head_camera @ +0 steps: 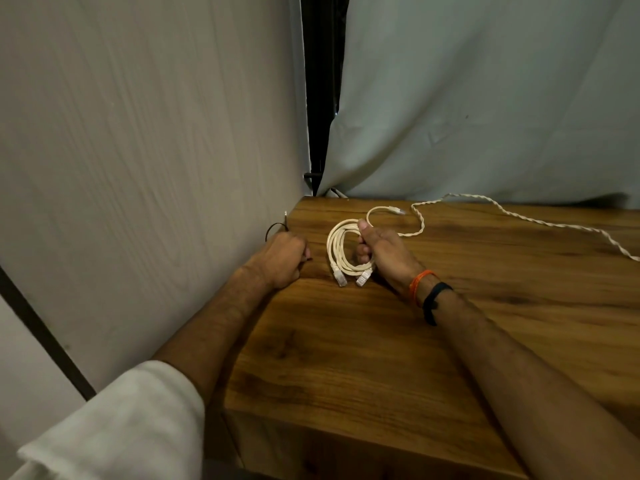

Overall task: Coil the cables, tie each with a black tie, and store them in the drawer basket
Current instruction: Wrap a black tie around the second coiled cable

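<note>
Head view, only angle going: wooden counter [398, 341] with a warm brown grain, shoved into a corner against a pale wood-textured wall panel [138, 150]. Grey-white cloth sheets [485, 98] hang behind it with a dark gap between them.

Right hand [381, 251] is curled round a coiled cream cable [337, 247], thumb on top of the loops, holding the coil on the counter near its back left part. It's a flat oval coil of smooth round cord, long axis running roughly away from the person, and both clear plastic plugs point back toward them.

Left hand [284, 258] is closed in a fist at the counter's left edge, pinching a thin black tie [273, 228] that loops out by the wall.

Behind, a twisted white cable [519, 216] snakes off to the right, uncoiled.
</note>
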